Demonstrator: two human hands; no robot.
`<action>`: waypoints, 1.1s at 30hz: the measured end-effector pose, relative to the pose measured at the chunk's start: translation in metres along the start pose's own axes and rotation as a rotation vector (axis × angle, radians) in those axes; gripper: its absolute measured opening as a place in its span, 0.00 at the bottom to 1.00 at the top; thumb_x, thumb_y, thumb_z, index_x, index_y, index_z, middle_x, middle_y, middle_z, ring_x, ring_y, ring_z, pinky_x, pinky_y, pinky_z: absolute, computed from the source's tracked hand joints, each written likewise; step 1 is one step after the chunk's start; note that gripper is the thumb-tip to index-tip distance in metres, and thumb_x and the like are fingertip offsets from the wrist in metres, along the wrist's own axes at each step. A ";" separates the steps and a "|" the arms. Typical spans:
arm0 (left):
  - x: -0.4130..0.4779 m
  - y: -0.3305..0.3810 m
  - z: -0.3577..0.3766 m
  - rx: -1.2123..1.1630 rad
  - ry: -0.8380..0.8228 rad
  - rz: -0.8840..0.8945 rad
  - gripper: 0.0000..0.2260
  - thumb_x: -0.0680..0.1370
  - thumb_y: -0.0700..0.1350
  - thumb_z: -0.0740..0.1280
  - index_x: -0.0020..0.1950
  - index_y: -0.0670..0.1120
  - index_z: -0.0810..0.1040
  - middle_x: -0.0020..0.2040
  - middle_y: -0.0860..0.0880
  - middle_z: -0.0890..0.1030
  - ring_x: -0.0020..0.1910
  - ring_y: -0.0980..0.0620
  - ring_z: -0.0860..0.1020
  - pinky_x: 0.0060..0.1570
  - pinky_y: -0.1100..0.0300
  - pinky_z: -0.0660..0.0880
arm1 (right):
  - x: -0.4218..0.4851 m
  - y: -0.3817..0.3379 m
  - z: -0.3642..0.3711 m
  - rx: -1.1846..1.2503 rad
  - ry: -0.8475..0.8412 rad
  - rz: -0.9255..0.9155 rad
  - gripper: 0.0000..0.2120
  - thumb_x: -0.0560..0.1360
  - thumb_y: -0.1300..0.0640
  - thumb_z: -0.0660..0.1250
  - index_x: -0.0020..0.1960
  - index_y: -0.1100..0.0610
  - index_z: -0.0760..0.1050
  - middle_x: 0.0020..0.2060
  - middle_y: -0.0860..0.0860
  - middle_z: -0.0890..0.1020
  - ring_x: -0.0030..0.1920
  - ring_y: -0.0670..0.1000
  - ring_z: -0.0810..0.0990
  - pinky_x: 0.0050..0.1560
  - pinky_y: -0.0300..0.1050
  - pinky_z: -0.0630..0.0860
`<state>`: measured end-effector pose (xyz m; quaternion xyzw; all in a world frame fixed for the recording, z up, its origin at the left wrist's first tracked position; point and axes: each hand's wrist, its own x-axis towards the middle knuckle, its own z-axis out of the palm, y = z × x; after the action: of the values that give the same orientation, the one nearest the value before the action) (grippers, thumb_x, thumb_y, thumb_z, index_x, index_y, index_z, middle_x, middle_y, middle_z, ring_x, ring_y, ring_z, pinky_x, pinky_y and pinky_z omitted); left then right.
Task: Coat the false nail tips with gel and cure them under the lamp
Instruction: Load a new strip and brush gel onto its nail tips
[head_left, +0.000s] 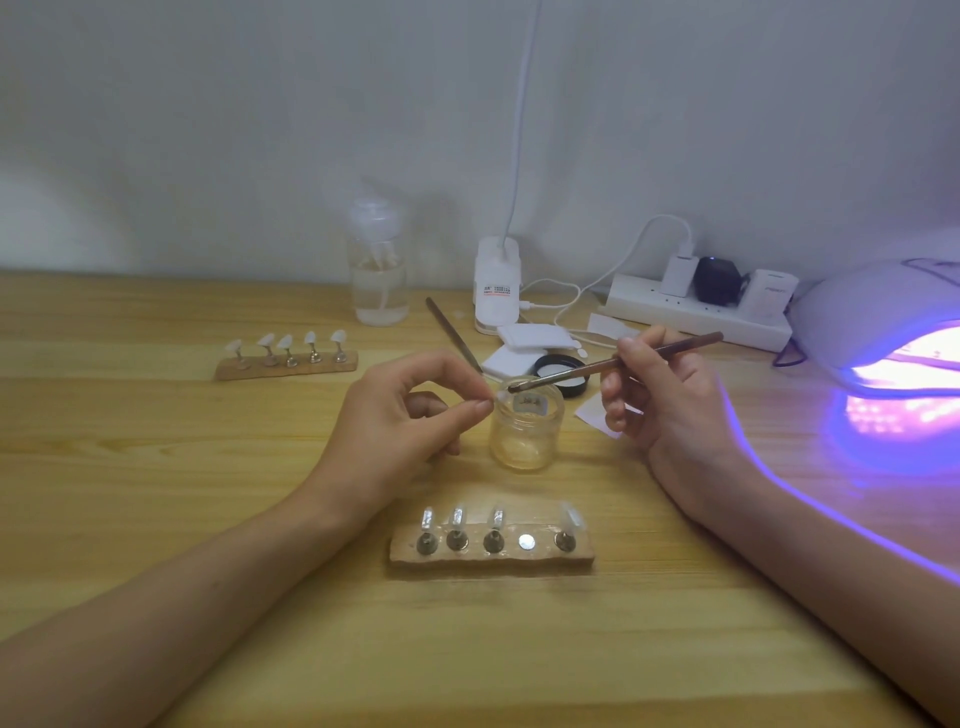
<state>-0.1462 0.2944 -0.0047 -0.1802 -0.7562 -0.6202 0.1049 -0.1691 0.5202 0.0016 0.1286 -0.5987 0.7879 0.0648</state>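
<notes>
Head view, I log: left hand (410, 415) pinches clear false nail tip (501, 396) at round glass gel jar (527, 439) rim, likely catching drips; right hand (670, 402) grips slim brown brush (571, 372).

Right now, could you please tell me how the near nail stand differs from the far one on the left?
The near stand carries four tips and one bare socket; the far stand carries all five. The near stand's tips look clear and glossy; the far stand's look opaque white. Both are tan bars with metal holders.

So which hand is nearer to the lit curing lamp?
The right hand, holding the brush, is close beside the lamp. The left hand, pinching a nail tip, is farther away, beyond the jar.
</notes>
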 end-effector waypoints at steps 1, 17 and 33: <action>0.000 0.000 0.000 0.003 -0.001 0.002 0.04 0.74 0.38 0.74 0.42 0.45 0.81 0.30 0.59 0.79 0.27 0.57 0.75 0.30 0.67 0.71 | 0.000 0.000 0.000 0.018 -0.009 -0.003 0.10 0.75 0.52 0.69 0.36 0.50 0.73 0.29 0.50 0.77 0.28 0.46 0.75 0.27 0.37 0.71; -0.001 0.001 0.000 0.005 -0.001 0.003 0.04 0.74 0.39 0.74 0.42 0.45 0.82 0.30 0.58 0.78 0.27 0.57 0.75 0.29 0.66 0.72 | -0.001 0.000 0.002 -0.027 -0.009 -0.011 0.10 0.75 0.52 0.70 0.37 0.52 0.73 0.28 0.51 0.77 0.27 0.48 0.75 0.26 0.37 0.72; -0.002 0.003 0.000 0.012 -0.002 -0.001 0.04 0.74 0.39 0.74 0.41 0.45 0.81 0.30 0.58 0.78 0.28 0.58 0.75 0.29 0.67 0.72 | -0.003 -0.002 0.003 -0.044 -0.065 -0.046 0.11 0.78 0.53 0.67 0.36 0.48 0.74 0.29 0.51 0.78 0.29 0.48 0.77 0.28 0.38 0.73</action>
<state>-0.1431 0.2944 -0.0027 -0.1800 -0.7601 -0.6155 0.1050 -0.1653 0.5177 0.0038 0.1662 -0.6145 0.7684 0.0661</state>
